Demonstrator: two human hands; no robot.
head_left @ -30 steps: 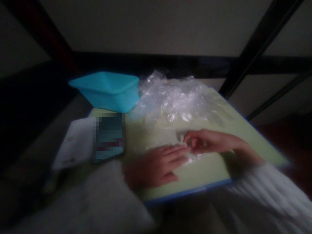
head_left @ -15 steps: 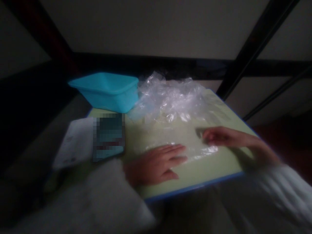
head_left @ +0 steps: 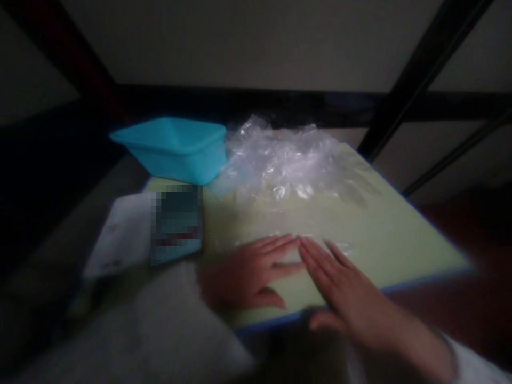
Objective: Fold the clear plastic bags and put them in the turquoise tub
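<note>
Both hands lie flat on a thin clear plastic sheet [head_left: 280,226] spread on a pale green board [head_left: 392,234]. My left hand [head_left: 250,272] rests palm down with fingers stretched toward the right. My right hand [head_left: 344,290] is also palm down, fingers straight, its fingertips meeting those of the left hand. Neither hand holds anything.
A heap of crumpled clear plastic [head_left: 288,160] fills the back of the board. A turquoise tub [head_left: 176,146] stands at the back left. A dark flat device [head_left: 178,224] lies on white paper [head_left: 120,237] at the left. Black frame bars [head_left: 416,74] cross behind.
My right hand let go of its pinch on the plastic, swung right, then came back near and flattened beside the left hand. The left hand stayed put.
</note>
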